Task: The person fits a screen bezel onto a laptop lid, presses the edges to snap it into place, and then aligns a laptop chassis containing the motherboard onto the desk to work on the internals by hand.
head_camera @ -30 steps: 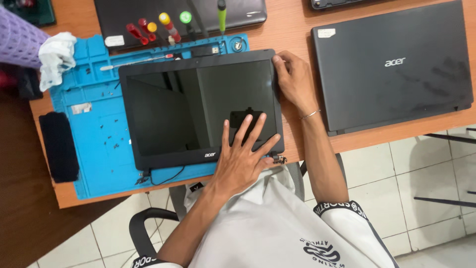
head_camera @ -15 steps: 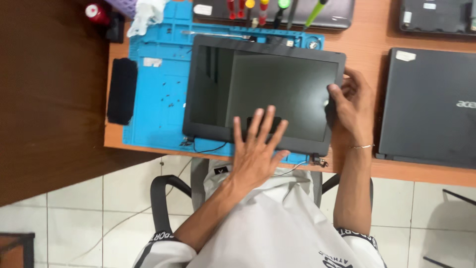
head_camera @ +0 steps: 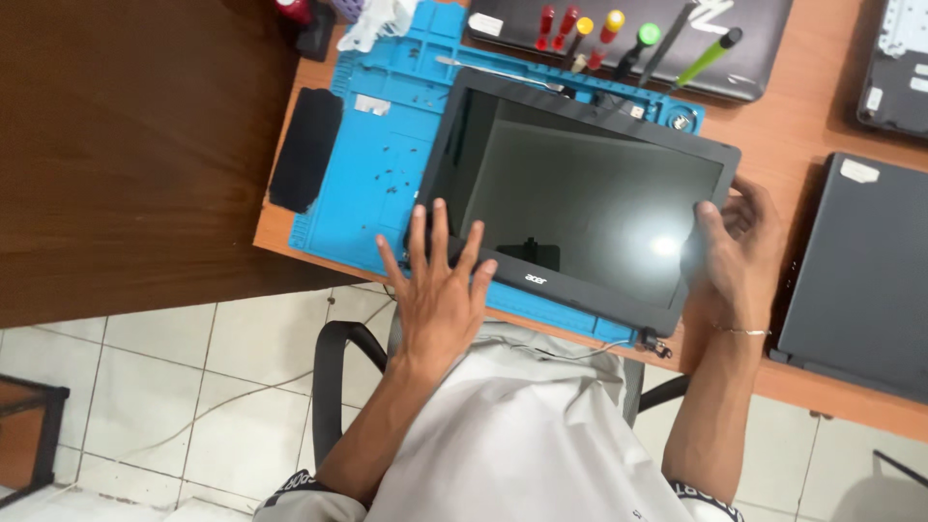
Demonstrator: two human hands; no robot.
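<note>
Orange-brown wooden desk [head_camera: 783, 126] seen from above, its near edge running diagonally over a floor of pale square tiles [head_camera: 155, 387] with dark grout. A darker brown tabletop [head_camera: 126, 145] abuts it on the left. On the desk lies a blue repair mat [head_camera: 377, 164], moulded with small compartments and dotted with tiny dark screws. A laptop screen assembly [head_camera: 580, 193], black bezel and dark glossy panel catching a ceiling light, rests tilted across the mat, its lower edge near the desk's front edge. The person's left hand [head_camera: 437, 285] is spread flat, fingers splayed, palm and fingertips pressing on the lower left bezel corner, not closed around anything. The right hand [head_camera: 739, 251] clasps the right edge of the screen assembly, thumb on the front bezel, fingers curled behind. A black oblong pad [head_camera: 305, 148] lies along the mat's left edge. Beyond the mat, a row of screwdrivers [head_camera: 619, 39] with red, yellow and green handles lies on a closed dark laptop [head_camera: 744, 48]. A second closed grey laptop [head_camera: 860, 271] sits right of the right hand. A white cloth [head_camera: 372, 21] is bunched at the mat's far corner. Black chair arm [head_camera: 333, 387] shows below the desk.
</note>
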